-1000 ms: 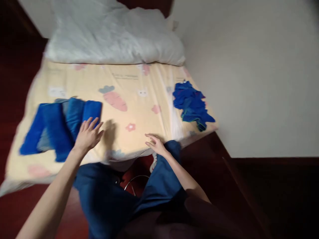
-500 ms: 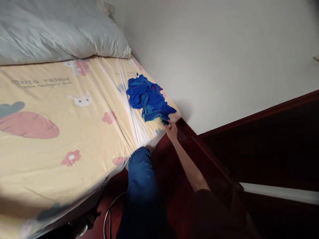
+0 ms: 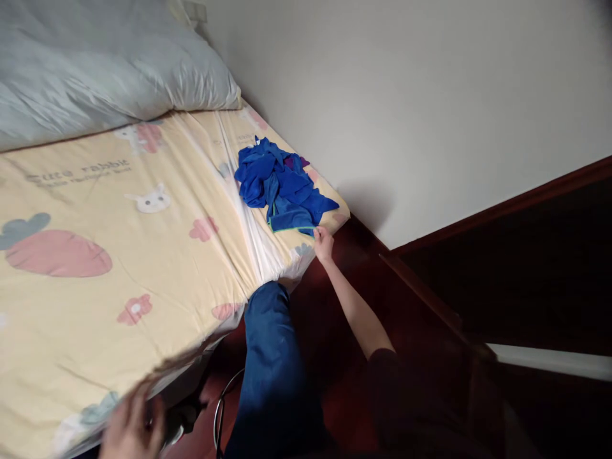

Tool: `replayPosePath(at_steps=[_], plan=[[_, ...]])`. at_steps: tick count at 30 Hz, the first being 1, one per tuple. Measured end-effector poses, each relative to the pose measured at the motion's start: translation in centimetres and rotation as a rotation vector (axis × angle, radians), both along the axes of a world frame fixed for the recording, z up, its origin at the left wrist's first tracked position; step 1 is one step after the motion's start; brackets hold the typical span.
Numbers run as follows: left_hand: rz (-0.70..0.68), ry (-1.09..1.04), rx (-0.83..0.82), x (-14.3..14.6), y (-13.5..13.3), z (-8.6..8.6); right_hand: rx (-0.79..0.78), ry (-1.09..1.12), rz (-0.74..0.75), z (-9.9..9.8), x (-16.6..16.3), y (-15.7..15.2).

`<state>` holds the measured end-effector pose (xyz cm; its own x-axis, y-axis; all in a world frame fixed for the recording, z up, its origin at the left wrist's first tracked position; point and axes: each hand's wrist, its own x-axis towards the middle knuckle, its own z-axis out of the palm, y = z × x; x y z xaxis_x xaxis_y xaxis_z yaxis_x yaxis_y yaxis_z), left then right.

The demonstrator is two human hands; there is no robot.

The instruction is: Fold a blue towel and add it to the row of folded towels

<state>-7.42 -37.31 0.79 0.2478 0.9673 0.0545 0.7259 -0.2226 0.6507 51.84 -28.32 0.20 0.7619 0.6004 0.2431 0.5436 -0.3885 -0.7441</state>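
A crumpled pile of blue cloth (image 3: 282,182) lies on the bed near the corner by the wall, with a bit of purple showing at its far side. Its near edge has bright green trim. My right hand (image 3: 324,242) pinches a corner of that green-edged cloth at the side of the bed. At the lower left, my left hand (image 3: 134,424) is over the bed's front edge, blurred, with fingers apart and no object visible in it.
The bed wears a yellow sheet (image 3: 182,280) printed with rabbits, carrots and flowers. A large grey pillow (image 3: 109,64) lies across its far end. A white wall (image 3: 406,115) borders the right side. My knee (image 3: 270,312) presses against the bed above a dark red floor.
My right hand has closed on the cloth's corner, and the green-trimmed edge is now pulled straighter. My left hand has come into view at the lower left. The view has shifted slightly.
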Motion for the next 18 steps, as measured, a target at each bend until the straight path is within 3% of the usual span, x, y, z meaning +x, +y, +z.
replayPosePath(at_steps=[1,3,6,9,13,15,18], plan=[[0.053,-0.019,-0.018,1.3,-3.4,-1.1,0.086,0.043,0.05,-0.1,-1.5,-0.8],[0.022,-0.056,-0.141,3.8,-9.1,-2.8,0.173,0.145,0.138,-0.3,-5.3,-2.3],[-0.175,-0.073,-0.122,6.2,-12.8,-3.0,0.193,0.277,0.265,-0.1,-12.8,-4.3],[-0.256,-0.063,0.005,7.0,-10.8,-0.2,0.2,0.357,0.512,1.0,-21.5,-6.7],[-0.115,-0.083,0.135,6.4,-6.4,5.2,0.147,0.337,0.998,3.1,-31.5,-11.2],[-0.097,-0.128,0.119,6.1,-5.1,7.0,0.169,0.329,1.074,3.8,-34.7,-13.3],[-0.208,-0.171,-0.001,5.8,-5.3,7.8,0.195,0.415,1.042,4.3,-37.5,-16.2]])
